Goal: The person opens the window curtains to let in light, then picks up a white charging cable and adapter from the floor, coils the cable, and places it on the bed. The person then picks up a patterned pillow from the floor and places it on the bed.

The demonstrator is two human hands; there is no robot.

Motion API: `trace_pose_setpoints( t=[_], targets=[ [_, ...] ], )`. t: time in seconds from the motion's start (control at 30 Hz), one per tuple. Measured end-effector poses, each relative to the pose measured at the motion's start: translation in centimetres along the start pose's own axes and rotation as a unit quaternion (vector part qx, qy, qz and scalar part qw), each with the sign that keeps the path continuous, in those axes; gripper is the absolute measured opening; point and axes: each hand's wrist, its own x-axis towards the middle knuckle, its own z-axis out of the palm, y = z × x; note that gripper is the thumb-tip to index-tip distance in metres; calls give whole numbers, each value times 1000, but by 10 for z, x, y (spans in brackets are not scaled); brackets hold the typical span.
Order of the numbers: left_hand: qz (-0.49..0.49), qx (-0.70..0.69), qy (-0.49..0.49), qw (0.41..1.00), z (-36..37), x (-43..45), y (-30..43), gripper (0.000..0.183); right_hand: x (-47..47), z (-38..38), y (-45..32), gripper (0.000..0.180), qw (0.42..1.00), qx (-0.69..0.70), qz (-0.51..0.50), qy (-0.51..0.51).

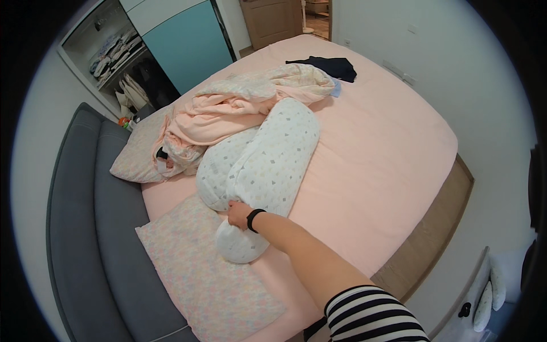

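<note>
My right hand (pixel 239 215), with a black band on its wrist, grips a fold of a large white body pillow (pixel 273 158) patterned with small grey and beige shapes. The pillow lies bent across the bed, and one rounded end (pixel 241 243) sticks out below my hand. Just left of that end, a pastel floral pillow (pixel 196 265) rests flat near the headboard. A crumpled pink and floral quilt (pixel 230 115) is heaped against the far side of the body pillow. My left hand is out of view.
The bed has a pink fitted sheet (pixel 376 162) and a grey padded headboard (pixel 77 205). Dark folded cloth (pixel 329 66) lies toward the foot. A second floral pillow (pixel 141 149) sits beyond the quilt. A wardrobe (pixel 188 47) with clothes stands behind; a brown door (pixel 273 21) is farther right.
</note>
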Motion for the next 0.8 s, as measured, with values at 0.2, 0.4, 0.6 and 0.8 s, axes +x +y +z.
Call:
trace_pose_setpoints(
  t=[0.2, 0.4, 0.6, 0.8],
  targets=[
    [471, 561, -65, 678, 15, -9, -1, 20, -174, -36, -4, 12, 985, 91, -55, 135],
    [60, -8, -51, 997, 29, 52, -5, 36, -375, -84, 95, 6, 986, 72, 147, 25],
    [88, 23, 9, 996, 94, 25, 20, 28, -504, -170, 180, 10, 978, -60, 190, 64],
    [73, 16, 17, 997, 108, 17, 31, 32, -565, -178, 252, 7, 935, -221, 267, 70]
  ],
)
